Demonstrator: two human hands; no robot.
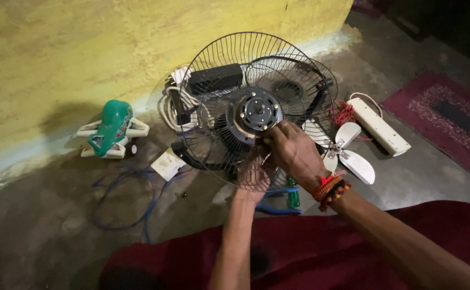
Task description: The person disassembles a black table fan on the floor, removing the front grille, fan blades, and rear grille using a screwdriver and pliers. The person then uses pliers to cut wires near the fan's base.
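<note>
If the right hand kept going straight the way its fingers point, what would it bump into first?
Probably the fan's round motor hub. The right hand points up and left, fingertips already at the hub's lower edge on the wire guard. Depth is hard to judge here.

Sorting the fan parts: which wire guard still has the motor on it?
The front guard, gripped by both hands, right hand by the motor hub. The bare guard stands behind.

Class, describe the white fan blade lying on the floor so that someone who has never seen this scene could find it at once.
Start at the wire fan guard by the yellow wall. Just right of it, beyond the right hand, the white fan blade lies flat on the floor beside a long white power strip. Its rounded paddles set it apart.
</note>
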